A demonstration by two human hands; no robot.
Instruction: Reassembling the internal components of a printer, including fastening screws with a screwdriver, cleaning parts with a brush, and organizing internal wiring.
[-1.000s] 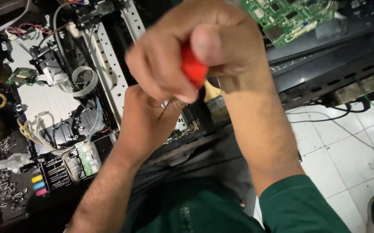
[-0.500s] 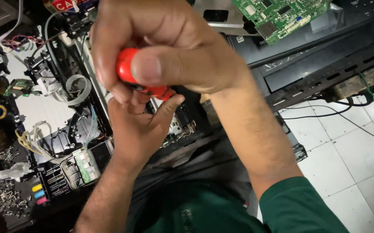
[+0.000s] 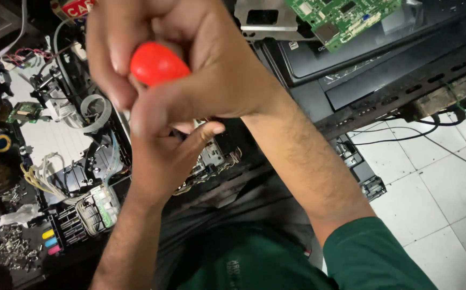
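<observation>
Far left you have the opened printer chassis [image 3: 55, 177] with its white tubing [image 3: 90, 107] and colour-coded ink block [image 3: 50, 241]; loose screws [image 3: 7, 252] lie at the bottom-left edge. Your left hand [image 3: 163, 161] reaches up from below, thumb out, fingers pressed together against the underside of the other fist; whether it pinches the shaft, you cannot tell, it's hidden. Your right hand [image 3: 200, 70] is wrapped tight round the red screwdriver handle [image 3: 157, 63], held high and close to the camera, above the chassis; the tip is out of sight. To the right a green circuit board [image 3: 345, 16] sits on a black panel [image 3: 383, 70]; cables [image 3: 405, 129] trail over the white tiled floor [image 3: 437, 188].

Risk, as a judgement: with both hands blocking your view of the tip, it could slip off the screw and jab the tubing or wiring beneath; a dropped screw would vanish into the chassis.

Against half a second ago: the handle has risen nearer the lens and the red end now faces you; the left thumb has spread wider.
</observation>
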